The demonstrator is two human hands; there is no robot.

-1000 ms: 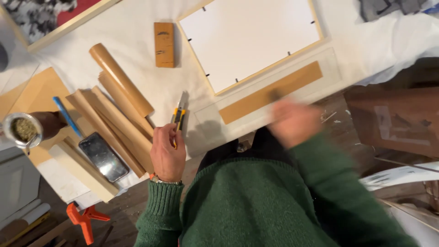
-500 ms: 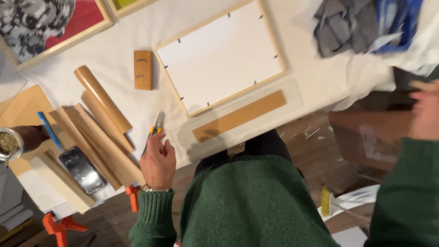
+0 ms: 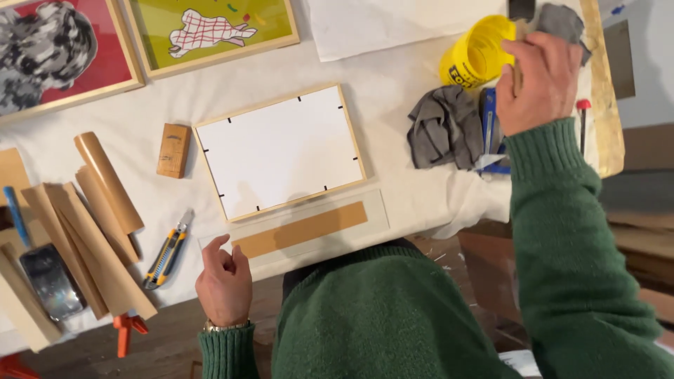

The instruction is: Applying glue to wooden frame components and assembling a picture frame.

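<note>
My left hand (image 3: pixel 223 281) rests at the table's near edge with loosely curled fingers and holds nothing. Its index finger touches the corner of a pale sheet carrying a brown paper strip (image 3: pixel 302 228). A yellow and black utility knife (image 3: pixel 167 249) lies just to its left. My right hand (image 3: pixel 540 77) is stretched to the far right and gripped around a thin brown handle (image 3: pixel 517 70) beside a yellow cup (image 3: pixel 481 52). Between the hands lies a wooden frame (image 3: pixel 281 151), face down, with a white backing.
A wooden block (image 3: pixel 173 149), brown paper rolls (image 3: pixel 105 189), a phone (image 3: pixel 49 281) and an orange clamp (image 3: pixel 125 330) are on the left. A grey cloth (image 3: pixel 442 126) lies under my right arm. Two framed pictures (image 3: pixel 210 28) sit at the back.
My left hand has let go of the utility knife, which lies on the table. My right hand has reached to the far right and closed on the handle by the yellow cup.
</note>
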